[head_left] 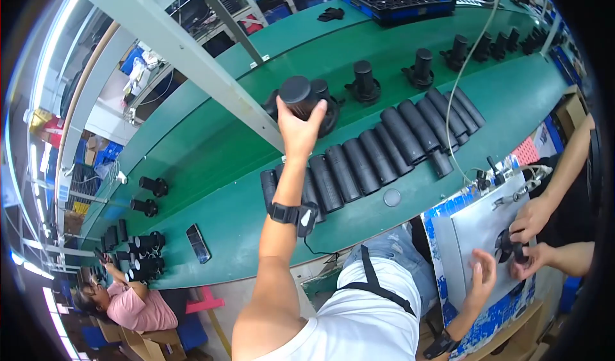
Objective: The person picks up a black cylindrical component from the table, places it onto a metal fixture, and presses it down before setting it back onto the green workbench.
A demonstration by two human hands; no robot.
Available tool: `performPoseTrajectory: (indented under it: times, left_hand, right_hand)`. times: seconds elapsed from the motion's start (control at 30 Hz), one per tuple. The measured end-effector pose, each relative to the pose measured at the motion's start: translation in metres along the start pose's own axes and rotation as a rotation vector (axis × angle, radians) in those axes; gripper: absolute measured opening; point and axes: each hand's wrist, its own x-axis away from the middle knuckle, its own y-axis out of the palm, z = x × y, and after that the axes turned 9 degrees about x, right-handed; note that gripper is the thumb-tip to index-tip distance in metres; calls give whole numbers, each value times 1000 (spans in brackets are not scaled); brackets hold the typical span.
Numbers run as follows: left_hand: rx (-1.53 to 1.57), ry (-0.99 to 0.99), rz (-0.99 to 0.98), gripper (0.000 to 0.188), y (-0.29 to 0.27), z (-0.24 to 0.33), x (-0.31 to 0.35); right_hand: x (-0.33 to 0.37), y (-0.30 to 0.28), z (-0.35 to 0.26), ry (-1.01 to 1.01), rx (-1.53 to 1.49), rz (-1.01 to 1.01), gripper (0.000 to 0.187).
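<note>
My left hand (300, 127), at the end of an outstretched arm, grips a black cylinder (296, 90) over the green belt. Right behind it stands another black cylinder on a wide flanged base (328, 112), partly hidden. Below that hand, a row of black tubes (362, 165) lies side by side on the green bench. My right hand (480, 279) hovers beside a metal-topped fixture (471, 252), its fingers apart and nothing in them. Close to it, a co-worker's hands (535, 239) hold a black round part (506, 244) at the fixture.
Several black cylinders on flanged bases (363, 82) stand along the belt. A phone (198, 243) and a grey disc (392, 197) lie on the bench. A grey post (211, 82) slants down near my left hand; a cable (461, 73) hangs at right. Another person (141, 304) sits at far left.
</note>
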Motion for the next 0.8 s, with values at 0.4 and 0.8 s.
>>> performPoseTrajectory:
  times: [0.4, 0.8]
  left_hand:
    - [-774, -96, 369, 69, -25, -123, -28]
    - [-1070, 155, 312, 59, -13, -113, -22]
  right_hand:
    - [-1, 10, 37, 75, -6, 214, 14]
    - [1, 15, 37, 78, -57, 267, 8]
